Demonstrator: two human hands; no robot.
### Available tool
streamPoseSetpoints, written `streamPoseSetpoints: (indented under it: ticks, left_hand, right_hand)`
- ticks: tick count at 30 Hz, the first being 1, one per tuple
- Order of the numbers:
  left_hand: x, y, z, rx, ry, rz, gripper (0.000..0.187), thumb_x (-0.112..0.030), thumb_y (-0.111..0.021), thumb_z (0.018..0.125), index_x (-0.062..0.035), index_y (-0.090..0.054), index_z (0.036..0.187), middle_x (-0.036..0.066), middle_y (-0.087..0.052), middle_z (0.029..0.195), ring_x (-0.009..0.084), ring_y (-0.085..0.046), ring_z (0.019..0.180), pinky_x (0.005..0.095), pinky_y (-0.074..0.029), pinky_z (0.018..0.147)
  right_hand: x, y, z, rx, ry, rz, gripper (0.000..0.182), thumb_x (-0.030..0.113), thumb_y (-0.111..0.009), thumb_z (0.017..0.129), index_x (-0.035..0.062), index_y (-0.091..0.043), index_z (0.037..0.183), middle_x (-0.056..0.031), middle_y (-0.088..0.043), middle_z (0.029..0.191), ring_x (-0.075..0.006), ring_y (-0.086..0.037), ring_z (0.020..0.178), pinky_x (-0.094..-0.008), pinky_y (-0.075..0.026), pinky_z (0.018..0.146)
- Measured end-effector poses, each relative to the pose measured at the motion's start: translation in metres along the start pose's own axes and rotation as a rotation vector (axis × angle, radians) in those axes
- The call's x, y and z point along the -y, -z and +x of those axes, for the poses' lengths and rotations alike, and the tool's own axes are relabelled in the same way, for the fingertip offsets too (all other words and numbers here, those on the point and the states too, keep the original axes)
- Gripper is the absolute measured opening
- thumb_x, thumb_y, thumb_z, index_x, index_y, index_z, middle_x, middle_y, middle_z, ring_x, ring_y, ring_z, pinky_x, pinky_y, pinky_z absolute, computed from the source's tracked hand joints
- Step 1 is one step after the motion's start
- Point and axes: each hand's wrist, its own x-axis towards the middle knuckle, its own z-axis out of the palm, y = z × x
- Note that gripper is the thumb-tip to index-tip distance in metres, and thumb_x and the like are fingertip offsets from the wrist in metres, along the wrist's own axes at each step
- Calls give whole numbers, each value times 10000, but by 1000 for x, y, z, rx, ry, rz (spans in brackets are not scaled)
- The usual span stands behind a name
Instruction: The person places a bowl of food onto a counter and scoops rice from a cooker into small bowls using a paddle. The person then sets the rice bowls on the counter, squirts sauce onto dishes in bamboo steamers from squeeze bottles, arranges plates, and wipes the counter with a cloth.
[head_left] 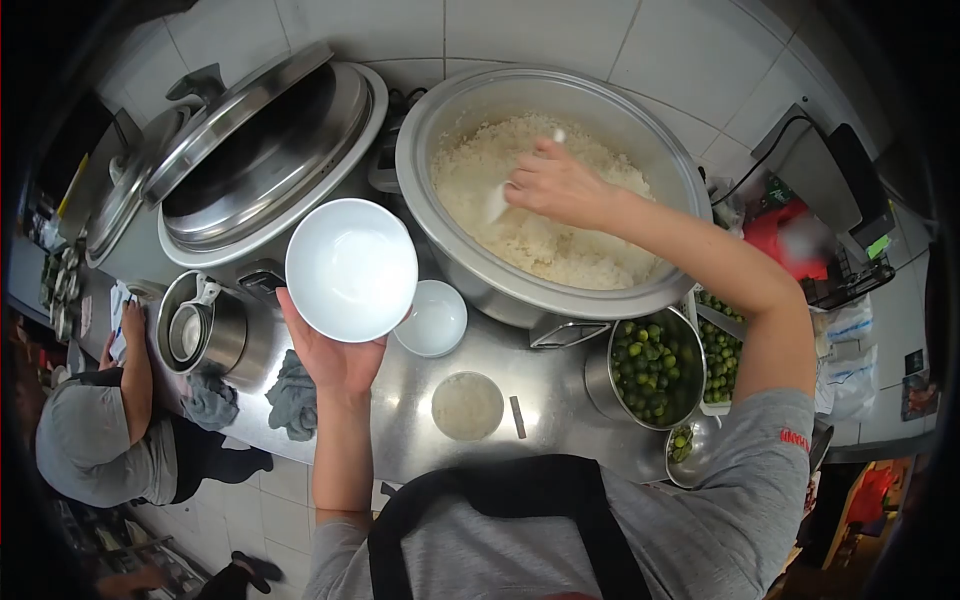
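Observation:
My left hand (pixel 345 365) is closed around the underside of an empty white bowl (pixel 350 270), its open top facing me. A second white bowl (pixel 437 325) sits on the steel counter just to its right. Over the large pot (pixel 420 185), my right hand (pixel 553 185) grips a white rice paddle (pixel 497 205). The paddle's blade is low at the cooked rice (pixel 600 160); whether it is in the rice is hard to tell. Part of its handle shows above my fingers.
At left stand a second large pot with tilted steel lids (pixel 260 170), a steel pot with measuring cups (pixel 203 330) and grey cloths (pixel 292 395). A pale round dish (pixel 468 407) lies in front. Green limes (pixel 655 370) fill a pot at right. Another person (pixel 110 430) works far left.

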Motion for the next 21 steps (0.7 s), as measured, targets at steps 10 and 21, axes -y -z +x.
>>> streamPoseSetpoints:
  ticks: [10,21]
  left_hand:
    - [1,-41,46,140,-29,132,736,-560,-485,827,-155,-232,1386,146,-261,1407,371,-324,1261,599,-354,959]
    - [22,-71,98,273,138,217,651,-487,-496,851,-39,-339,1297,169,-428,1272,319,-467,1157,480,-456,916]
  right_hand:
    - [-16,11,-66,377,-969,483,464,-30,-451,758,180,-593,1146,-79,-637,953,-241,-569,951,-448,-334,862]
    - [-1,-8,-58,396,-705,1030,509,13,-503,720,168,-562,1202,-106,-645,840,-212,-603,810,-354,-407,805]
